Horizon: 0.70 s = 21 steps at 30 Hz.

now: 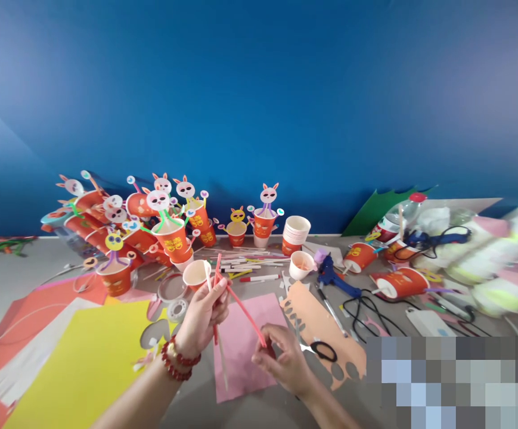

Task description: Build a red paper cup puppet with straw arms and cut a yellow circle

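Observation:
In front of me my left hand (207, 310), with a red bead bracelet on its wrist, is closed round a thin white stick (223, 366) and red straws (219, 265) that cross at its fingertips. One red straw (247, 313) slants down to the right, and my right hand (281, 357) pinches its lower end between thumb and fingers. Beneath both hands lies a pink sheet (241, 333). Just behind the left hand stands a paper cup (196, 274), partly hidden by it.
Several red cups with rabbit-face figures (169, 238) crowd the back left. A cup stack (295, 232) and a small cup (302, 264) stand behind. Scissors (323, 351) lie by a cut orange sheet (316, 325). A blue glue gun (337, 280) trails black cable. Yellow paper (89, 357) covers the left.

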Each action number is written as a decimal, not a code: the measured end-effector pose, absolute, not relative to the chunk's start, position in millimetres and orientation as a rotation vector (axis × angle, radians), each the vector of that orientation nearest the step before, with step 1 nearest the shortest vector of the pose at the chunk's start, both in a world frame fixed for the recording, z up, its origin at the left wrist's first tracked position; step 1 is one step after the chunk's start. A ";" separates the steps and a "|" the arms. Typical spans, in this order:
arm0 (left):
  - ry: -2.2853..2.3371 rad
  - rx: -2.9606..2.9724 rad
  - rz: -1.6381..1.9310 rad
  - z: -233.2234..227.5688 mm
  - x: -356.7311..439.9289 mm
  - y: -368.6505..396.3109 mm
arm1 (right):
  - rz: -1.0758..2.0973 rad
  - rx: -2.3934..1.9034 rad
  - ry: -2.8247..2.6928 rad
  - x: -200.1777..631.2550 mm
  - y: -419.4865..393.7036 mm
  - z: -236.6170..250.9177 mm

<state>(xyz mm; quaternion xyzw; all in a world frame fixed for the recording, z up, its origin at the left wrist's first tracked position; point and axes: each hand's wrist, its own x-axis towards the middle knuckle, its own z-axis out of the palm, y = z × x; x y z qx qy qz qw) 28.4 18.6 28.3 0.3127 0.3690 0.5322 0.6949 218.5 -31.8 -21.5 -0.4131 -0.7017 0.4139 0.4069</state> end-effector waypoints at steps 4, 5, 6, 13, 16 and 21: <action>0.846 0.727 1.215 28.0 28.1 17.7 | 0.863 -1.039 -1.783 218.8 -33.6 -23.1; 0.850 0.730 1.220 27.5 28.0 17.5 | 0.833 -1.045 -1.792 219.3 -33.9 -23.3; 0.853 0.731 1.223 27.0 27.8 17.3 | 0.813 -1.053 -1.804 219.7 -34.1 -23.2; 0.858 0.703 1.253 23.3 24.7 20.7 | 0.751 -0.954 -1.982 220.6 -35.1 -22.7; 0.854 0.701 1.240 24.4 24.0 21.4 | 0.718 -0.918 -2.019 220.1 -34.8 -23.9; 0.862 0.725 1.164 25.1 25.1 15.2 | 0.851 -0.938 -1.898 218.8 -33.3 -22.5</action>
